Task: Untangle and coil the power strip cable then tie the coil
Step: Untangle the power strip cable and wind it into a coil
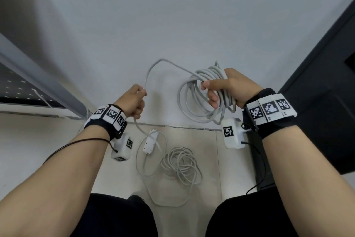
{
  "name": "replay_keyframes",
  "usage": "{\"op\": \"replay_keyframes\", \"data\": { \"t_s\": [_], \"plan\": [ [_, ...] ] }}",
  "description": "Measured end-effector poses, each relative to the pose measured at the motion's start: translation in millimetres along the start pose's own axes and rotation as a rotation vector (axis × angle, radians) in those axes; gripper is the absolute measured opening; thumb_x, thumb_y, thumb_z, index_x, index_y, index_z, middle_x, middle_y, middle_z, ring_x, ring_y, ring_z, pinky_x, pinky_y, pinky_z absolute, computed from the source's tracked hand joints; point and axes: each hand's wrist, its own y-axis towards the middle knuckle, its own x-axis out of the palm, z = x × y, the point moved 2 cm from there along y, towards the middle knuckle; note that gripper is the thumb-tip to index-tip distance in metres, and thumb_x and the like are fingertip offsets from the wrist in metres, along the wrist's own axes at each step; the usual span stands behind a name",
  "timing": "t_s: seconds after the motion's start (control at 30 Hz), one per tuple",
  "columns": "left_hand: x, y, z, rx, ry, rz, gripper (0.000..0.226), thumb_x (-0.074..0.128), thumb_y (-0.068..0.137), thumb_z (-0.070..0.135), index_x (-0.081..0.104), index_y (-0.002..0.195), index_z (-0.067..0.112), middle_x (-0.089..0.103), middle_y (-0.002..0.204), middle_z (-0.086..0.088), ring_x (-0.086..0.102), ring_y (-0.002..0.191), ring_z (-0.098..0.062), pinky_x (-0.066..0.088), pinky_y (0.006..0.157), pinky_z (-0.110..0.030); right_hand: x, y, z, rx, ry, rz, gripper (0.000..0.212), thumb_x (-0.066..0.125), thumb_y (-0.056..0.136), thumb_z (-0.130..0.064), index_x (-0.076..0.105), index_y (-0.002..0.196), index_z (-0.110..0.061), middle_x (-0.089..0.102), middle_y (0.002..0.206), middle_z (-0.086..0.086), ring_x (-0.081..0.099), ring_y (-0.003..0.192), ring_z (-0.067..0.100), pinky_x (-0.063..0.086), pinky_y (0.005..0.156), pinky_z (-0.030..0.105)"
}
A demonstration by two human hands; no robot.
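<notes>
your right hand [228,88] grips the coil [201,98]; your left hand [132,102] grips the cable [151,67]. on the floor [203,160] below, the power strip [150,141] lies beside loose loops [180,165].

Pale grey cable [201,106], white power strip [150,141], black wristbands [269,111] with black-and-white checker tags

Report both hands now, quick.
Left hand: closed, fingers gripping the loose run of the cable.
Right hand: closed, fingers curled around the gathered coil.
</notes>
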Motion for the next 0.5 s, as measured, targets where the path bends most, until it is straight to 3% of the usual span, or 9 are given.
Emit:
{"op": "replay_keyframes", "data": {
  "t_s": [0.13, 0.27, 0.33, 0.43, 0.5],
  "plan": [
    [0, -12, 24, 0.140, 0.103, 0.023, 0.028, 0.042, 0.102, 0.020, 0.068, 0.091, 0.018, 0.036, 0.053, 0.004, 0.023, 0.040, -0.009, 0.020, 0.041, -0.016, -4, 1, 2, -0.024, -0.038, 0.041, 0.026, 0.058, 0.092, -0.005, 0.067, 0.068, 0.000, 0.066, 0.068, 0.021, 0.063, 0.058, 0.029, 0.054, 0.059, 0.034],
    [-13, -23, 49, 0.285, 0.304, 0.181, 0.020, 0.054, 0.098, 0.019, 0.074, 0.098, 0.023, 0.048, 0.056, 0.010, 0.035, 0.036, -0.003, 0.028, 0.041, -0.016, -4, 3, 4, -0.004, -0.033, 0.069, 0.014, 0.056, 0.093, 0.002, 0.064, 0.083, 0.002, 0.073, 0.069, 0.008, 0.066, 0.057, 0.019, 0.055, 0.058, 0.030],
    [-18, -30, 65, 0.364, 0.347, 0.242, 0.018, 0.058, 0.096, 0.019, 0.075, 0.101, 0.024, 0.050, 0.048, 0.017, 0.042, 0.036, 0.001, 0.032, 0.046, -0.017, -2, 4, 5, 0.005, -0.041, 0.092, 0.012, 0.055, 0.089, 0.006, 0.061, 0.081, 0.000, 0.072, 0.071, 0.012, 0.064, 0.060, 0.024, 0.054, 0.064, 0.036],
    [-22, -43, 83, 0.475, 0.118, 0.209, 0.018, 0.060, 0.093, 0.017, 0.077, 0.092, 0.024, 0.043, 0.044, 0.015, 0.032, 0.039, -0.006, 0.026, 0.045, -0.019, -1, 6, 5, 0.007, -0.013, 0.103, 0.009, 0.058, 0.083, -0.005, 0.062, 0.078, 0.001, 0.061, 0.076, 0.026, 0.056, 0.069, 0.034, 0.046, 0.074, 0.050],
    [-27, -53, 95, 0.569, -0.117, 0.155, 0.019, 0.059, 0.091, 0.012, 0.077, 0.094, 0.018, 0.038, 0.048, 0.009, 0.025, 0.040, -0.009, 0.021, 0.043, -0.016, 1, 6, 5, 0.015, 0.029, 0.088, 0.020, 0.060, 0.084, -0.018, 0.063, 0.072, -0.002, 0.059, 0.071, 0.024, 0.055, 0.066, 0.034, 0.046, 0.073, 0.047]
  ]
}}
